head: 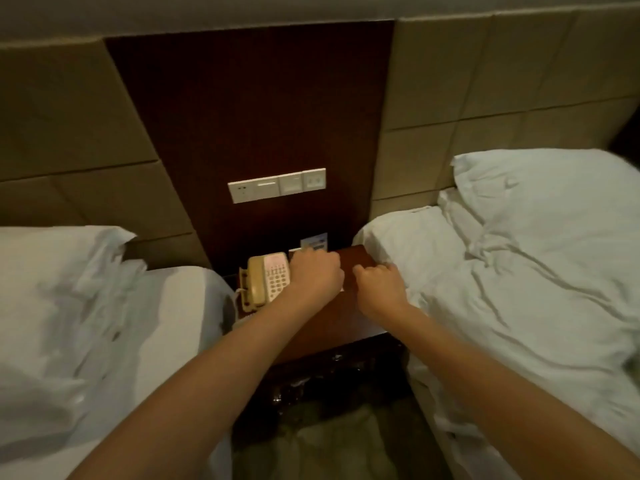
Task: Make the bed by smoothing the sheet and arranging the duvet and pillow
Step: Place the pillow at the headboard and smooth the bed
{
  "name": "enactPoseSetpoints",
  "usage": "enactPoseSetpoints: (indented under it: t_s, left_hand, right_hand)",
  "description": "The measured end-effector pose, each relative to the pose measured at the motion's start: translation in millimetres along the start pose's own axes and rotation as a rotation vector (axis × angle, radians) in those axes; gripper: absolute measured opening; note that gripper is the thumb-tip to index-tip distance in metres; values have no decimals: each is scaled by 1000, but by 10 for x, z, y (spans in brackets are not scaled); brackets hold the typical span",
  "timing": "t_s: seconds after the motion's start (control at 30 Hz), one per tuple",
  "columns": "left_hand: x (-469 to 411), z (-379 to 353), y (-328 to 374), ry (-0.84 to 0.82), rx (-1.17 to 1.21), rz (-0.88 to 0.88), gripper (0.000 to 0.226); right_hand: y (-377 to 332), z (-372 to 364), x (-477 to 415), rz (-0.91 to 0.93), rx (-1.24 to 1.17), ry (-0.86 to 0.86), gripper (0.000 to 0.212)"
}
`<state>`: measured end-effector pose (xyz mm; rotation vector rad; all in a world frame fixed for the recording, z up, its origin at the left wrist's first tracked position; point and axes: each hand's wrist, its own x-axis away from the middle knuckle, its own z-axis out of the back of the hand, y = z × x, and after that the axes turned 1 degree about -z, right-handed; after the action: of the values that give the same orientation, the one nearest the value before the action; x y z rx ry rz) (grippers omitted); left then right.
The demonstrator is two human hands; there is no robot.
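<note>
- 2 single beds flank a dark wooden nightstand (349, 317); the head view looks down into the gap between them.
- The left hand (317, 275) hovers over the nightstand top, just beside a beige telephone (268, 280). Its fingers are curled under like a fist, and I cannot tell whether they hold anything.
- The right hand (379, 284) is over the nightstand too, at the edge of the bed on the right. Its fingers are curled inward and its thumb side is touching or just beside the bedding corner; I cannot tell whether it pinches the cloth.
- The 2 hands are near each other but apart.
- The duvet (519, 299) lies crumpled and heavily creased across the bed on the right, its near corner bulging against the nightstand's right side.
- The pillow (554, 202) lies at the head of that bed, against the padded headboard (485, 91).
- A white sheet (436, 403) hangs down the side of that bed facing the gap.
- The bed on the left carries a second pillow (55, 265), wrinkled, and smoother white bedding (180, 306).
- A white switch panel (277, 185) sits on the dark wall panel (249, 109) above the nightstand.
- A small blue-and-white card (314, 241) stands behind the telephone.
</note>
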<state>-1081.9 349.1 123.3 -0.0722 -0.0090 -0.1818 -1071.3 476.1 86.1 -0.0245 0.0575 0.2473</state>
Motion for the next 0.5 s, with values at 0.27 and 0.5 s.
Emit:
enactPoseSetpoints:
  t_s: [0.27, 0.5]
  left_hand:
    - [-96, -19, 1461, -31, 0, -149, 29]
    - [-150, -173, 2450, -88, -36, -278, 28]
  right_hand:
    - [1320, -25, 627, -188, 18, -38, 18]
    - [2254, 155, 1069, -290, 47, 62, 22]
